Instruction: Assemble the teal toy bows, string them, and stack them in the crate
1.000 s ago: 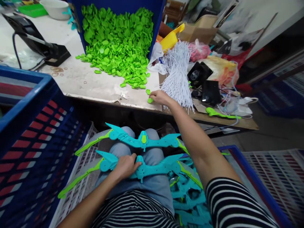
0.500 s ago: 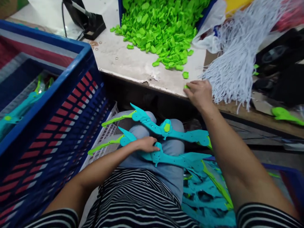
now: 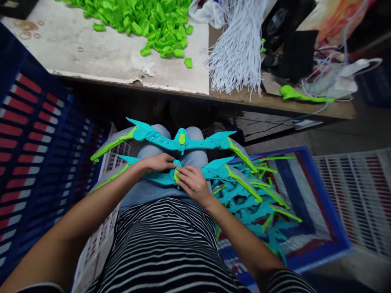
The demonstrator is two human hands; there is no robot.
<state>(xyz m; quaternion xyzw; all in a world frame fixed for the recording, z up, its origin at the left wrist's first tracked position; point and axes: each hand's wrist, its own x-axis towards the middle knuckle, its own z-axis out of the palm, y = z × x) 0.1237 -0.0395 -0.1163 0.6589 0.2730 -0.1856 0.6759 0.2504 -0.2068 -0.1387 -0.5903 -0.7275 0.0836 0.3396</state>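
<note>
Two turquoise plastic toy bows with lime-green limbs lie across my lap, one behind the other. My left hand (image 3: 160, 162) is closed on the middle of the nearer toy bow (image 3: 214, 168). With bent fingers, my right hand (image 3: 194, 184) holds a small green plastic piece (image 3: 176, 175) against that bow's centre; the fingers partly cover it, so how far it is seated is hidden. Over my knees rests the farther toy bow (image 3: 200, 144), untouched, with a similar green piece in its centre.
A heap of green pieces (image 3: 131, 18) and a bundle of white cords (image 3: 235, 53) lie on the worktable (image 3: 100, 69). To the left stands a blue slatted crate (image 3: 27, 122). At right, a blue-rimmed crate (image 3: 342, 232) holds many turquoise bows.
My right hand has come from the table edge to the nearer bow with a green piece. My left hand stays on that bow. The view has shifted right.
</note>
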